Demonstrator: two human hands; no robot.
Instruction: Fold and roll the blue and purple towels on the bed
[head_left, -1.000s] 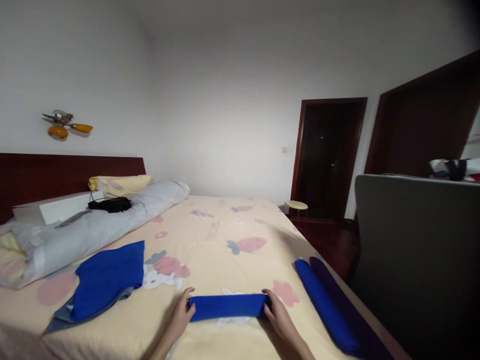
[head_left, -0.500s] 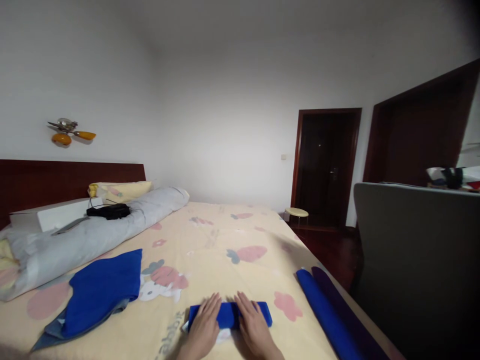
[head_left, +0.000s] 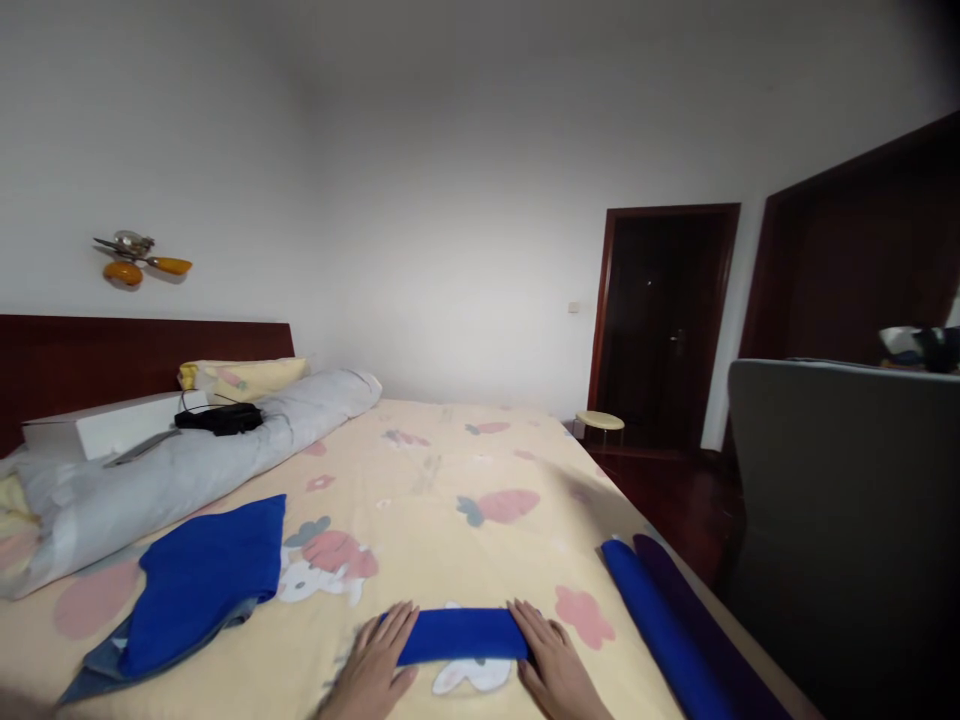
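Observation:
A blue cloth folded into a narrow strip (head_left: 461, 636) lies on the patterned bedsheet (head_left: 450, 500) near the bed's front edge. My left hand (head_left: 379, 670) lies flat with fingers stretched out on the strip's left end. At the strip's right end my right hand (head_left: 551, 668) rests flat in the same way. Neither hand grips anything.
A pile of blue cloths (head_left: 202, 575) lies to the left. Two rolled cloths, blue (head_left: 660, 630) and dark purple (head_left: 712, 640), lie along the bed's right edge. A grey rolled quilt (head_left: 187, 465) carries a black item (head_left: 221, 417) and a white box (head_left: 105, 425). A grey chair back (head_left: 840, 500) stands right.
My hands have slid apart from the middle of the blue strip to its two ends, pressing it flat. The strip looks a little longer and flatter.

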